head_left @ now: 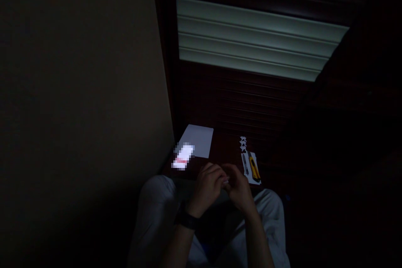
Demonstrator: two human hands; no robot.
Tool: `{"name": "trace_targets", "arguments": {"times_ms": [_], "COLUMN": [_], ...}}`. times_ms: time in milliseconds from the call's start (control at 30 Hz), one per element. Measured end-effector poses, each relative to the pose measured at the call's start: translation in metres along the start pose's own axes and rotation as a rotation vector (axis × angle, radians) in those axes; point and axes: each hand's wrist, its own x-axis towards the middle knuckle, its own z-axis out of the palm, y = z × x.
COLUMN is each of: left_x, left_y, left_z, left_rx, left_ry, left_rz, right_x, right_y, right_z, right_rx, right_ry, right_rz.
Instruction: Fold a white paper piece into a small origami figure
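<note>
My left hand [207,185], with a dark band at its wrist, meets my right hand [239,187] above my lap, by the near edge of a dark table. Both hands are closed, fingertips together. A small pale bit [225,180] shows between them; the dim light hides what it is. Just right of my right hand lies a yellow-and-black utility knife [254,168] on white paper [255,181], beside a slim grey tool [245,164] whose kind is unclear. Behind these, several small folded white paper pieces [243,143] stand in a row.
A white sheet of paper [202,140] lies at the table's back left. A lit, pixelated phone-like screen [184,157] overlaps its near corner. A wall [94,92] rises at left, and a dark slatted panel with a pale section [257,39] stands behind.
</note>
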Motion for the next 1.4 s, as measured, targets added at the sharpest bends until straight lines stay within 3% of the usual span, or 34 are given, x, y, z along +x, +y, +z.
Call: {"name": "trace_targets", "arguments": {"times_ms": [200, 467, 633, 733, 933, 1100, 1267, 1400], "left_x": [0.002, 0.002, 0.003, 0.004, 0.005, 0.003, 0.002, 0.001], "left_y": [0.004, 0.003, 0.003, -0.005, -0.024, -0.023, -0.024, -0.028], "left_z": [0.002, -0.003, -0.004, -0.001, 0.013, 0.016, 0.009, 0.008], "left_rx": [-0.017, 0.010, -0.034, -0.127, -0.447, -0.643, -0.676, -0.701], "left_ry": [0.008, 0.021, 0.047, 0.118, 0.302, 0.239, 0.099, 0.178], "left_rz": [0.010, 0.016, -0.007, -0.085, -0.366, -0.451, -0.477, -0.530], "right_x": [0.002, 0.002, 0.003, 0.006, 0.009, 0.007, 0.004, 0.004], "right_y": [0.003, 0.009, 0.011, 0.010, 0.010, 0.014, 0.015, 0.012], "right_z": [0.001, -0.006, -0.005, -0.004, 0.001, 0.003, -0.001, -0.003], "right_rx": [-0.050, 0.008, -0.007, 0.135, 0.401, 0.418, 0.324, 0.340], "right_ry": [0.067, -0.020, 0.032, 0.039, 0.096, 0.122, 0.069, 0.085], "right_rz": [-0.002, 0.026, 0.013, 0.069, 0.150, 0.189, 0.185, 0.110]}}
